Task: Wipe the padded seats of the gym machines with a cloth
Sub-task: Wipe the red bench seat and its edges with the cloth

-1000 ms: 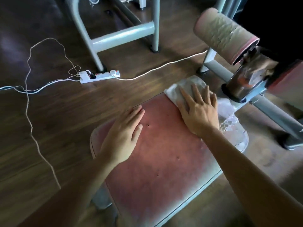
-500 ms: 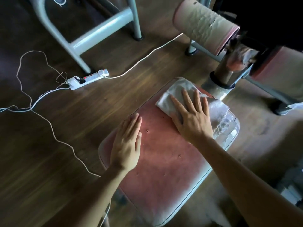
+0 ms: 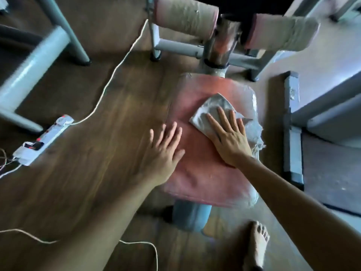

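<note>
The cloth (image 3: 213, 106) lies on the far right part of the seat (image 3: 205, 178). The right hand (image 3: 230, 139) presses it flat. Its fingers (image 3: 222, 118) are straight and a little spread, and the cloth shows beyond the fingertips. The left hand (image 3: 164, 151) lies flat at the seat's left edge, fingers wide, holding nothing. A power strip (image 3: 45, 139) lies well left of the seat.

Both arms reach forward, left hand (image 3: 163, 151) and right hand (image 3: 229, 138) flat, fingers spread.

Bare forearms (image 3: 109, 216), bare foot (image 3: 256, 247)
</note>
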Motion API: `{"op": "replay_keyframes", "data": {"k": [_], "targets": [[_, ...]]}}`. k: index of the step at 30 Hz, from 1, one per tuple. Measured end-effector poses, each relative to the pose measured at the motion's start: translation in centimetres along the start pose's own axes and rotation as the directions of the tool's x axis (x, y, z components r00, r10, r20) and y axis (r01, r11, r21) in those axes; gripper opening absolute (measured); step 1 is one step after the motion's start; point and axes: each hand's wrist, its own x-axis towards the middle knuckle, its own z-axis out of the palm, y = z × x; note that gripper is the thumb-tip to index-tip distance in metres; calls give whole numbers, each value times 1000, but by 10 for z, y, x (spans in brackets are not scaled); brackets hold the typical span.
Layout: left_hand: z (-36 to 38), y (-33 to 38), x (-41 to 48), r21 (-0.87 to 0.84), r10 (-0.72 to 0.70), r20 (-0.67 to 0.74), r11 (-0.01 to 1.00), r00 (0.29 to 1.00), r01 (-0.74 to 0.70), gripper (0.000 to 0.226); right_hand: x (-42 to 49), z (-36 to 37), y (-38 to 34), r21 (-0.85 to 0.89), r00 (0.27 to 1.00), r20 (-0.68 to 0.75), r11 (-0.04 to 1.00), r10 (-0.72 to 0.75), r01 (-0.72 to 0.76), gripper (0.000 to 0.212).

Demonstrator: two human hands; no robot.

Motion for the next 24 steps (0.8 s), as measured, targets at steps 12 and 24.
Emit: {"op": "replay_keyframes", "data": {"k": [12,24], "targets": [[3,-18,3,-109,117,149,989,982,-101,74,-79,18,-24,4,984,-84,987,158,-158,52],[-27,-62,43,-93,419,394,904,818,-418,63,-74,32,-80,62,869,-59,870,492,-488,52]]}}
